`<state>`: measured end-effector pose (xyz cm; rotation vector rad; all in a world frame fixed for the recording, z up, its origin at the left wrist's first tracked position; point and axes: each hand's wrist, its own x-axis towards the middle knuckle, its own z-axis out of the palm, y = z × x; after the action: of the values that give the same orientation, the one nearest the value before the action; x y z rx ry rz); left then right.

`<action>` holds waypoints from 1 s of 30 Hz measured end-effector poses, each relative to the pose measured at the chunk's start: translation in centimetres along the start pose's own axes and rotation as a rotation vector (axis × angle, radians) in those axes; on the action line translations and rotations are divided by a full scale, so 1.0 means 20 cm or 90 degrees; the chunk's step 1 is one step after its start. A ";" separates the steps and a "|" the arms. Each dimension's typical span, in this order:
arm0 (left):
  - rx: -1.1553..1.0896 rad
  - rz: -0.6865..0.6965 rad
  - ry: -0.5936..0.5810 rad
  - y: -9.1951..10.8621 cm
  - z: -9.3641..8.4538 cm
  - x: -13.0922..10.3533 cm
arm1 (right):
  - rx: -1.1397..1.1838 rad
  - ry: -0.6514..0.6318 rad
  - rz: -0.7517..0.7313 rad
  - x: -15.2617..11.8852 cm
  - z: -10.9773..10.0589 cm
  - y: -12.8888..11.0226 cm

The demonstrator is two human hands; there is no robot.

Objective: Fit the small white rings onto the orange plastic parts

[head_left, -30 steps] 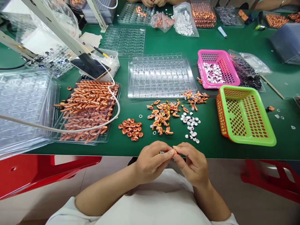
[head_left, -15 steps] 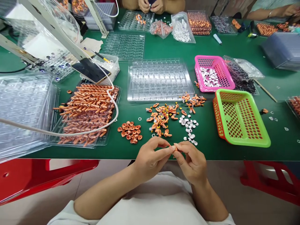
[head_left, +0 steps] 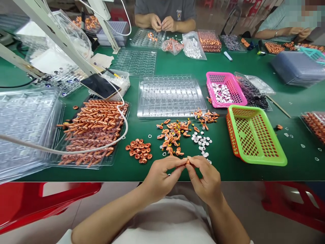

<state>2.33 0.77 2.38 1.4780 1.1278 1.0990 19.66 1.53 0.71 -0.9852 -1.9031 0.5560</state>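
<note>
At the table's front edge, my left hand [head_left: 165, 173] and my right hand [head_left: 207, 178] meet fingertip to fingertip. Between them they pinch a small orange plastic part [head_left: 188, 162], mostly covered by the fingers. Just beyond lies a loose pile of orange parts with yellow and white bits [head_left: 174, 135]. White round caps [head_left: 201, 140] are scattered beyond my right hand. Left of the pile sits a group of copper-orange cup-shaped pieces [head_left: 138, 150].
A clear plastic tray [head_left: 171, 96] lies mid-table. At right stand a pink basket [head_left: 243, 96] and a green basket [head_left: 284, 159]. On the left are stacked trays [head_left: 25, 125], orange stems [head_left: 93, 118], a phone [head_left: 100, 85] and a white cable [head_left: 83, 151]. Co-workers sit opposite.
The view has tilted up, so the table sits lower and more of the co-workers shows. My fingers have shifted slightly around the small orange part, still pinched between both hands.
</note>
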 end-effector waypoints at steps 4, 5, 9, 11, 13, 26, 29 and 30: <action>-0.190 -0.256 -0.006 0.03 0.00 0.02 | -0.065 -0.023 -0.089 0.00 0.00 0.02; -0.231 -0.296 0.007 0.02 0.00 0.03 | -0.077 -0.033 -0.107 0.00 -0.01 0.03; -0.336 -0.368 0.051 -0.02 0.02 0.05 | -0.118 -0.079 -0.141 0.02 -0.01 0.03; -0.365 -0.379 0.063 -0.04 0.03 0.05 | -0.118 -0.098 -0.136 0.02 -0.01 0.04; -0.385 -0.392 0.072 -0.05 0.04 0.05 | -0.093 -0.110 -0.119 0.01 -0.01 0.04; -0.507 -0.427 0.092 -0.03 0.03 0.05 | 0.033 -0.094 -0.027 0.01 -0.01 0.02; -0.522 -0.433 0.095 -0.03 0.03 0.05 | 0.045 -0.085 -0.009 0.01 0.00 0.01; -0.524 -0.434 0.097 -0.03 0.02 0.05 | 0.051 -0.083 0.000 0.01 0.00 0.01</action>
<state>2.93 1.80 1.88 0.3301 0.9806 0.9959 19.69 1.83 0.64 -0.9160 -1.9785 0.7061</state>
